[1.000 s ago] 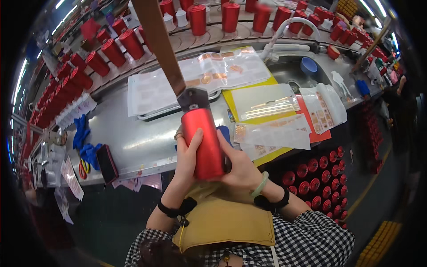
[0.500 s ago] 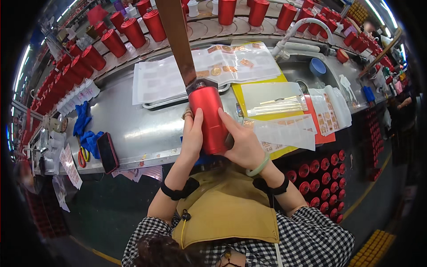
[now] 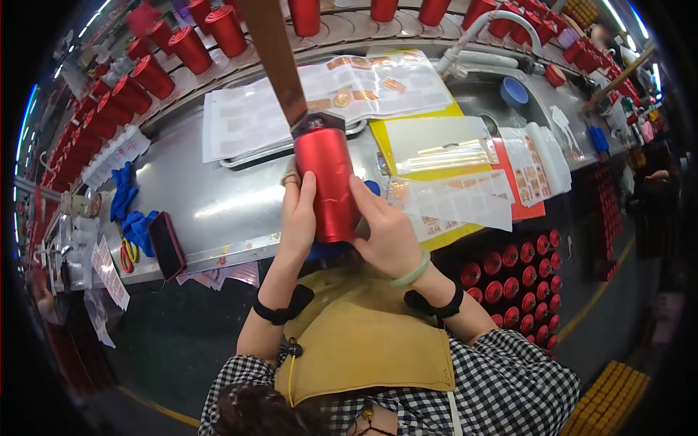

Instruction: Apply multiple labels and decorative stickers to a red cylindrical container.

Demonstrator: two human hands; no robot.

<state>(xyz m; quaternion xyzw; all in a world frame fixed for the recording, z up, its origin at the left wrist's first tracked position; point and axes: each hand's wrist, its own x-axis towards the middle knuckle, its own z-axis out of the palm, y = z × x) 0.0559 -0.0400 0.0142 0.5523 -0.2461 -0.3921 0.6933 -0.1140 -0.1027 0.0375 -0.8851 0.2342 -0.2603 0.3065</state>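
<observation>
Between my hands stands a shiny red metal bottle (image 3: pixel 325 174), its upper end against a dark holder (image 3: pixel 318 122) at the foot of a brown bar (image 3: pixel 273 54). My left hand (image 3: pixel 297 214) grips its left side, thumb laid along the front. My right hand (image 3: pixel 389 236) is wrapped round the lower right side, with its thumb stretched up the wall. A faint raised or wrinkled patch shows on the bottle's front. Most of the left fingers are hidden behind it. Sheets of gold-printed decals (image 3: pixel 443 200) lie just right of my right hand.
A steel worktop (image 3: pixel 218 196) carries a large decal sheet (image 3: pixel 254 120), blue cloths (image 3: pixel 138 229), scissors (image 3: pixel 129 254) and a phone (image 3: pixel 167 245). At the right are a tap (image 3: pixel 502 18) and a blue bowl (image 3: pixel 513 92). Several red bottles (image 3: pixel 190 49) line the conveyor behind.
The scene has shifted slightly up and left in view. Bottles on the conveyor behind have changed position. Both hands stay on the red bottle, the right thumb still against its side.
</observation>
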